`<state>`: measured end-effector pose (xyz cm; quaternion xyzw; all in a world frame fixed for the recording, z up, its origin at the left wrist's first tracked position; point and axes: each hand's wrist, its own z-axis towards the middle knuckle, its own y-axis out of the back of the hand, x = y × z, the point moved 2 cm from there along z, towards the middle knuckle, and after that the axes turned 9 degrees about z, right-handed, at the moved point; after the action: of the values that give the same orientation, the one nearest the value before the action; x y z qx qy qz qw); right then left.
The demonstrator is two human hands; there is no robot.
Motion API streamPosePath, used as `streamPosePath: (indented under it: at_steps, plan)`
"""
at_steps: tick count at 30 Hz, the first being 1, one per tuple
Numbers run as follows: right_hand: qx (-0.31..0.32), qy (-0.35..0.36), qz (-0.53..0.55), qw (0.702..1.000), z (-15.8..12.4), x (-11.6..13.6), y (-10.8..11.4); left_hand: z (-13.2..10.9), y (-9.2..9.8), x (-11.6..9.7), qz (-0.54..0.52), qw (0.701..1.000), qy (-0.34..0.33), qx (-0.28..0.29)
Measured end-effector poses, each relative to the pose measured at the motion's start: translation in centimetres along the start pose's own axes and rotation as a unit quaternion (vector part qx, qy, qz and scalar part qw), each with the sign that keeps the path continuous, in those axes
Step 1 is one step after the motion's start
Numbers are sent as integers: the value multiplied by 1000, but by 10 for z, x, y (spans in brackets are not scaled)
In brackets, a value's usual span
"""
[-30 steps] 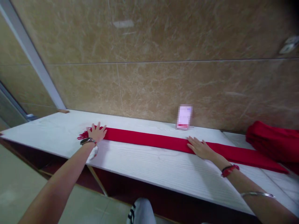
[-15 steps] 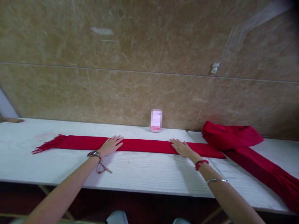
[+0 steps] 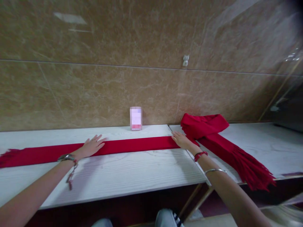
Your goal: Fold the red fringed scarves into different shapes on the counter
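Note:
A red scarf (image 3: 138, 144) lies folded into a long flat strip along the white table, its fringe at the far left. My left hand (image 3: 91, 147), fingers spread, is on or just over the strip's left part. Flat on the strip near its right end is my right hand (image 3: 181, 140), fingers stretched out. Just beyond that hand, the scarf continues into a loose, bunched loop (image 3: 204, 126). From there a fringed tail (image 3: 239, 159) slants down and hangs over the front edge. Whether loop and strip are one piece is hidden where they overlap.
A phone-like upright thing (image 3: 136, 119), its face blurred out, leans against the brown marbled wall (image 3: 99, 91). The white table (image 3: 132, 173) has a seam near my right hand. A dark object (image 3: 290, 105) stands at the far right.
The view has swung to the right, so the scarf's left fringe now reaches the picture's edge. My right hand has moved along the strip toward the bunched loop.

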<state>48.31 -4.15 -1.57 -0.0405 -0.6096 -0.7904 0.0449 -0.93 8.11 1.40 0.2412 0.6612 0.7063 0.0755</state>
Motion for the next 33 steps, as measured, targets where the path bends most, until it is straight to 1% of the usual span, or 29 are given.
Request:
streamPosePath:
  at_steps: [1, 3, 4, 5, 6, 7, 9, 13, 16, 19, 22, 24, 25, 28, 29, 30, 31, 33]
  plan:
    - [6, 5, 18, 1000, 4, 17, 0, 5, 9, -21, -12, 999, -28, -18]
    - [29, 61, 43, 997, 10, 50, -2, 13, 23, -66, -41, 994, -93, -49]
    - [43, 87, 52, 994, 11, 64, -3, 17, 27, -85, -50, 989, -129, -60]
    - [56, 107, 53, 991, 11, 73, -5, 19, 28, -101, -52, 984, -158, -66]
    - [66, 116, 50, 990, 10, 78, -6, 21, 27, -113, -50, 981, -177, -68]
    - [72, 115, 43, 990, 9, 77, -6, 22, 25, -120, -48, 978, -191, -72]
    - [74, 85, 24, 993, 4, 62, -4, 22, 18, -124, -42, 975, -203, -83]
    - [81, 12, 4, 997, -6, 9, 12, 22, 8, -117, -37, 972, -207, -108]
    - [101, 7, -2, 995, -6, -16, 29, 20, 10, -118, -31, 972, -199, -126]
    - [125, 9, -16, 992, 1, -22, 43, 13, 20, -125, -29, 966, -215, -143]
    - [145, 3, -33, 989, 11, -16, 54, -1, 32, -133, -45, 944, -292, -150]
    - [153, 3, -44, 987, 15, -11, 63, -9, 36, -137, -61, 931, -333, -137]
    - [154, 3, -50, 987, 17, -9, 68, -12, 37, -139, -68, 928, -344, -128]
    - [144, 2, -68, 987, 21, -5, 88, -14, 37, -145, -81, 931, -341, -105]
    - [135, 1, -73, 988, 22, -5, 97, -12, 36, -148, -81, 933, -336, -98]
    - [109, -6, -73, 991, 25, -5, 107, -8, 36, -153, -81, 935, -332, -92]
    - [67, -17, -67, 995, 28, -4, 119, -2, 37, -159, -80, 937, -328, -87]
    - [-51, -45, -45, 997, 34, 1, 145, 13, 40, -174, -81, 940, -323, -79]
